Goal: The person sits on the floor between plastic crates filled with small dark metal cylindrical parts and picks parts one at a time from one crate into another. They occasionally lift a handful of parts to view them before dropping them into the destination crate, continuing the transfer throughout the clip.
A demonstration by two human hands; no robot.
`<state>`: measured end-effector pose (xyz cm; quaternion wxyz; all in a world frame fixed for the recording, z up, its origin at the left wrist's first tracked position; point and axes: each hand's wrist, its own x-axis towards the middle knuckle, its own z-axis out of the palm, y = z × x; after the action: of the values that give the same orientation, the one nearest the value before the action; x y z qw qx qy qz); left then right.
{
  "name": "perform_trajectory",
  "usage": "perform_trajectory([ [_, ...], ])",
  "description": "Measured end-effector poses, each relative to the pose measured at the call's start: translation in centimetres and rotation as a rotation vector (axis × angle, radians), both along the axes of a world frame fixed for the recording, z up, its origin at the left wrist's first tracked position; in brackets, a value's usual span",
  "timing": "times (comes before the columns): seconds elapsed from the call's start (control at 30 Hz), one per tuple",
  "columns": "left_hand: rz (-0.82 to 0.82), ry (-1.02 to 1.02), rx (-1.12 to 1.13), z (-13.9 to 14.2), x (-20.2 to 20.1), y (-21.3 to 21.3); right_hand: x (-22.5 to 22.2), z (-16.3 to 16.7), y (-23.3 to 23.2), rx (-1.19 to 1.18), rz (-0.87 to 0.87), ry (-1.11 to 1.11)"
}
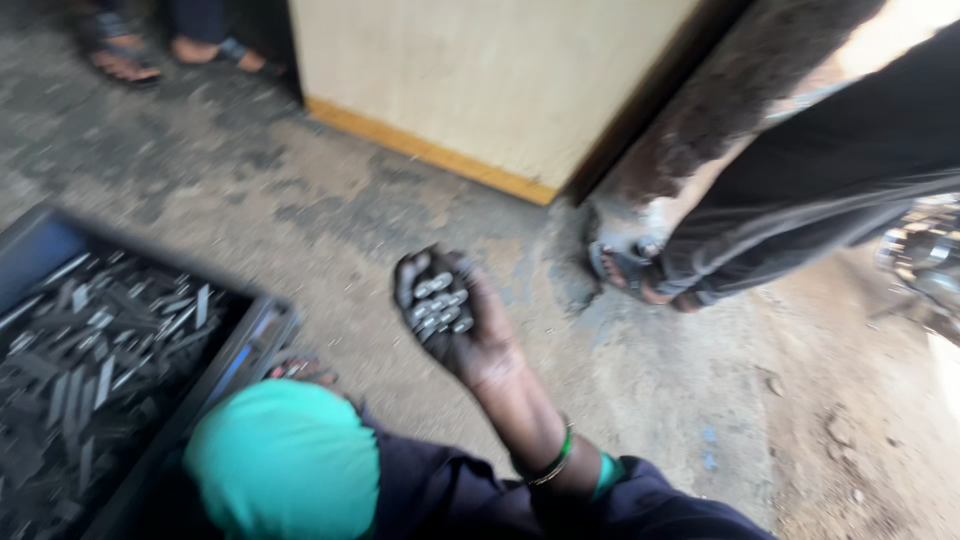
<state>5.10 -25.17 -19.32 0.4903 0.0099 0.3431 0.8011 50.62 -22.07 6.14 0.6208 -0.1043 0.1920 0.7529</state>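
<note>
Metal pieces (pixel 438 303): small grey slugs heaped in my right palm, above the concrete floor (pixel 330 215).
Right hand (pixel 450 315): palm up, fingers cupped loosely about the pieces, arm stretched forward.
Long axis: too blurred to tell.
Crate (pixel 255 335): dark, full of flat metal strips (pixel 95 350), to the left of the held pieces and well apart.
Left hand (pixel 300 370): only fingertips show by the crate's rim; I cannot tell whether it grips.
Nearer hand: left.

Bare floor (pixel 330 250) lies open between the crate (pixel 250 345), the box (pixel 480 90) and the sandalled foot (pixel 630 275).
</note>
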Motion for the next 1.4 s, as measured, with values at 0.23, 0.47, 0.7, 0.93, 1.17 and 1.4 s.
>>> perform_trajectory([
  [0.23,0.128,0.003,0.001,-1.9,-5.9,-6.5,-0.4,-2.2,0.8,0.011,0.108,0.053],
  [0.47,0.168,-0.015,0.011,-2.0,-7.7,-7.5,-1.4,-1.6,0.5,0.021,0.154,0.127],
  [0.7,0.18,-0.036,0.032,-2.0,-8.6,-7.8,-2.3,-1.3,0.2,-0.013,0.18,0.204],
  [0.93,0.191,-0.06,0.056,-1.8,-9.0,-8.2,-2.8,-1.2,0.0,-0.011,0.2,0.227],
  [1.17,0.226,-0.122,0.093,-1.1,-9.1,-8.4,-3.2,-1.7,0.0,0.005,0.221,0.153],
  [1.4,-0.145,-0.023,0.673,-0.3,-9.8,-9.4,-6.4,-6.1,2.5,0.007,0.21,-0.382],
])
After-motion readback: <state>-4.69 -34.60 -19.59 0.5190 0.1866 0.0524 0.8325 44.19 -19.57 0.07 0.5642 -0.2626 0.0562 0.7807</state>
